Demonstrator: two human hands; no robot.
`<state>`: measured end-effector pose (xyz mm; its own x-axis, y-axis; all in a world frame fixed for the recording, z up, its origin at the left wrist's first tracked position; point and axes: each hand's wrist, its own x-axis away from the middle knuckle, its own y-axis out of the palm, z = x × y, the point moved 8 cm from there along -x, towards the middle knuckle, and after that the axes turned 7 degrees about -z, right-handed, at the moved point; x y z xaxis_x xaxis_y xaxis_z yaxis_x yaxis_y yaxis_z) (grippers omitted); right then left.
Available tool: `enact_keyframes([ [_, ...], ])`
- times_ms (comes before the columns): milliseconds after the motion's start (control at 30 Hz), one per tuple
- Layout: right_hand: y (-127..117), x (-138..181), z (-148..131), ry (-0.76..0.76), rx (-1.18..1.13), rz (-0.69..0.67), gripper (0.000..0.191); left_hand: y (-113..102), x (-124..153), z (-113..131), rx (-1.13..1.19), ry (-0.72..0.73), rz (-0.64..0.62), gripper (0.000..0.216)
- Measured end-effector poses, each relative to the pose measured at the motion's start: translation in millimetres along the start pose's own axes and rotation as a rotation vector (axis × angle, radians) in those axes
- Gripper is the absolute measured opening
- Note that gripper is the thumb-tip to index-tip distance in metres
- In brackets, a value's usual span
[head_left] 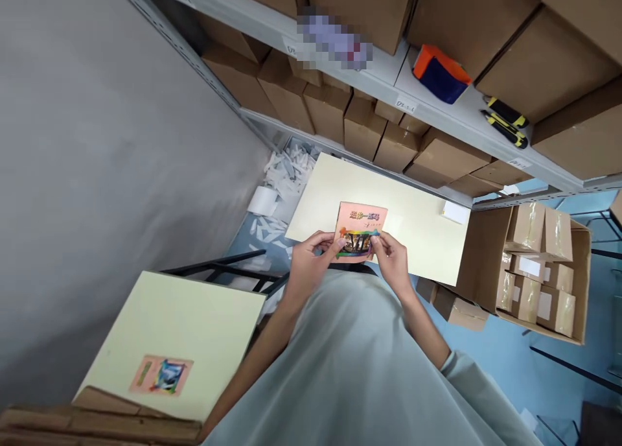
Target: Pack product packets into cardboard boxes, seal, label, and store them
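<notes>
A thin pink booklet (362, 219) with a colourful cover picture is held up in front of my body, above the cream tabletop. My left hand (313, 255) grips its lower left edge, thumb on the cover and fingers behind. On the lower right side, my right hand (391, 255) pinches the booklet the same way. The cover faces me, and its back is hidden. A second pink booklet (162, 375) lies on the cream side table (189, 310) at the lower left, away from both hands.
Shelves of cardboard boxes (364, 125) hang over the table's far side, with utility knives (505, 122) and an orange-and-blue item (441, 73). A large carton (479, 261) of small boxes stands at the right. White paper scraps (291, 164) and a white roll (262, 201) sit left of the cream table (330, 180).
</notes>
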<state>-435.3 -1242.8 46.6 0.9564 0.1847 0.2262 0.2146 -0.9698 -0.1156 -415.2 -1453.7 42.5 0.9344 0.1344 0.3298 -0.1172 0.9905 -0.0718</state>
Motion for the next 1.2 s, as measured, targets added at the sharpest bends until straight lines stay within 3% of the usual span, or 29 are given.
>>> enact_keyframes([
  [200, 55, -78, 46, 0.142, 0.006, -0.168, 0.035, -30, -73, -56, 0.124, -0.133, -0.109, 0.056],
  [300, 74, -125, 73, 0.195, 0.011, -0.179, 0.043, -47, -125, -82, 0.139, -0.153, -0.1, 0.061],
  [400, 89, -177, 108, 0.268, -0.016, -0.121, 0.046, -63, -181, -108, 0.131, -0.179, -0.033, 0.063],
  [533, 103, -237, 153, 0.391, -0.033, 0.041, 0.033, -70, -253, -140, 0.117, -0.2, -0.025, 0.06],
  [733, 115, -280, 186, 0.489, -0.04, 0.173, 0.025, -75, -321, -176, 0.044, -0.259, -0.033, 0.05],
  [867, 111, -280, 185, 0.465, -0.027, 0.195, 0.027, -75, -330, -180, 0.04, -0.251, -0.054, 0.047],
  [967, 90, -256, 183, 0.457, 0.004, 0.232, 0.023, -83, -319, -180, 0.028, -0.256, -0.062, 0.048],
  [1067, 45, -206, 186, 0.488, 0.094, 0.323, 0.025, -105, -295, -188, -0.068, -0.266, -0.041, 0.049],
  [1200, -31, -109, 195, 0.619, 0.377, 0.53, 0.031, -141, -252, -213, -0.334, -0.319, -0.048, 0.047],
])
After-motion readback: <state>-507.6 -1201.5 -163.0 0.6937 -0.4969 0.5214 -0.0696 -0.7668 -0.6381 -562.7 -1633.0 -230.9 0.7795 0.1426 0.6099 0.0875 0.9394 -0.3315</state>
